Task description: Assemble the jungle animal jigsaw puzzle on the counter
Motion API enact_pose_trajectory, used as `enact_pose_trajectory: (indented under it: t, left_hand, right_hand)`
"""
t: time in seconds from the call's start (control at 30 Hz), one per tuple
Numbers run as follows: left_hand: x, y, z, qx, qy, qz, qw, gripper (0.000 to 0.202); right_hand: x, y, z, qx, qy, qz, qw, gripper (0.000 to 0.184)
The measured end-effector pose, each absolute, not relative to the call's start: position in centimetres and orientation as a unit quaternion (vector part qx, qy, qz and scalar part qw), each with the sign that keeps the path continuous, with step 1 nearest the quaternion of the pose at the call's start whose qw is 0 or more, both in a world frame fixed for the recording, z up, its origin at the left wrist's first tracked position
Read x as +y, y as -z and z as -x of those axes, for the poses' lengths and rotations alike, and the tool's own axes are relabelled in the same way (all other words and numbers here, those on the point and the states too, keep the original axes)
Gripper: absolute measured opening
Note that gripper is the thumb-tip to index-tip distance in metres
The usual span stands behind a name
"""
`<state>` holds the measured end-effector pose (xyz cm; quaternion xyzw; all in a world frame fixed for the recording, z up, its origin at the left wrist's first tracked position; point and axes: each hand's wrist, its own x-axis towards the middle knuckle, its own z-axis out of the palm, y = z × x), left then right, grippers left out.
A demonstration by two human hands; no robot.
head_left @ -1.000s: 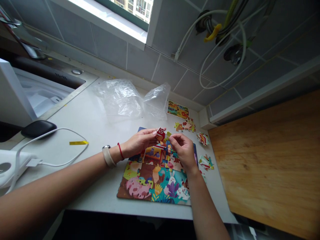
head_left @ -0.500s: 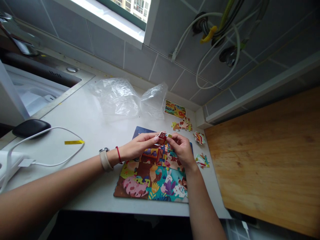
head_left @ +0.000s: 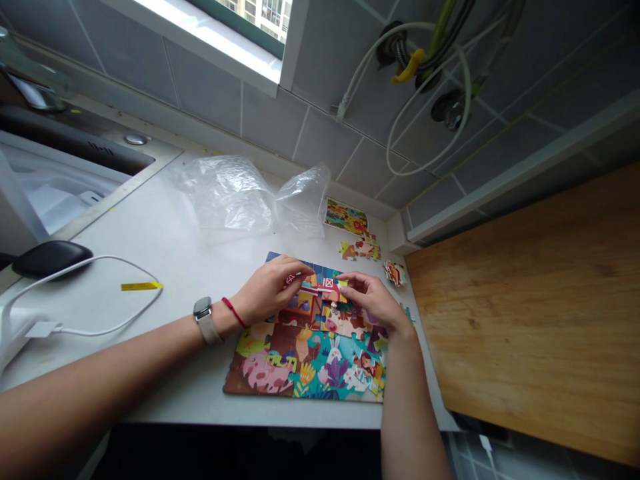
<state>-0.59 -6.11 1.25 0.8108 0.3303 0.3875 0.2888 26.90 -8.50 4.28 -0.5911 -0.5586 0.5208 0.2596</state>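
Observation:
A farm-animal jigsaw puzzle [head_left: 310,360] lies on the white counter, its lower rows joined and showing a pink pig, a rabbit and a cow. Over its upper left part is my left hand [head_left: 273,287], thumb and fingers closed on a puzzle piece [head_left: 289,280] with red and white on it, mostly covered by the fingers. At the upper right, my right hand [head_left: 373,300] pinches the right edge of a red barn puzzle piece [head_left: 329,285], low over the puzzle or touching it; I cannot tell which.
Loose puzzle pieces [head_left: 361,248] and a small stack of pieces [head_left: 395,273] lie right of the puzzle, near a picture card [head_left: 345,215]. Crumpled clear plastic [head_left: 230,193] sits behind. A wooden board [head_left: 525,300] stands at right; a white cable [head_left: 125,259] and black mouse-like object [head_left: 53,259] are left.
My hands were together over a red piece held above the puzzle. Now they are apart, the right one lower with the barn piece, the left one drawn left with a piece.

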Motion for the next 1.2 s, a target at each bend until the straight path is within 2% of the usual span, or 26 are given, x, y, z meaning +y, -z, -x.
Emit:
enact_pose_trajectory:
  t: [0.23, 0.53, 0.8, 1.03, 1.2]
  left_hand:
    - [-6.1, -0.6, 0.5, 0.266, -0.346, -0.863, 0.255, 0.026]
    - [-6.3, 0.3, 0.7, 0.296, -0.278, -0.892, 0.198, 0.025]
    - [-7.4, -0.5, 0.4, 0.270, -0.215, -0.922, 0.178, 0.039]
    - [-7.4, -0.2, 0.3, 0.279, -0.210, -0.918, 0.187, 0.037]
    - [-7.5, -0.1, 0.3, 0.281, -0.218, -0.915, 0.192, 0.038]
  right_hand:
    - [-8.6, -4.0, -27.4, -0.542, -0.545, 0.592, 0.242, 0.052]
    - [-8.5, -3.5, -27.4, -0.568, -0.510, 0.610, 0.212, 0.051]
    - [-8.6, -3.3, -27.2, -0.607, -0.457, 0.619, 0.201, 0.043]
    - [-8.3, -3.1, -26.7, -0.652, -0.330, 0.649, 0.210, 0.037]
    - [-9.2, -4.3, -25.4, -0.653, -0.233, 0.671, 0.260, 0.028]
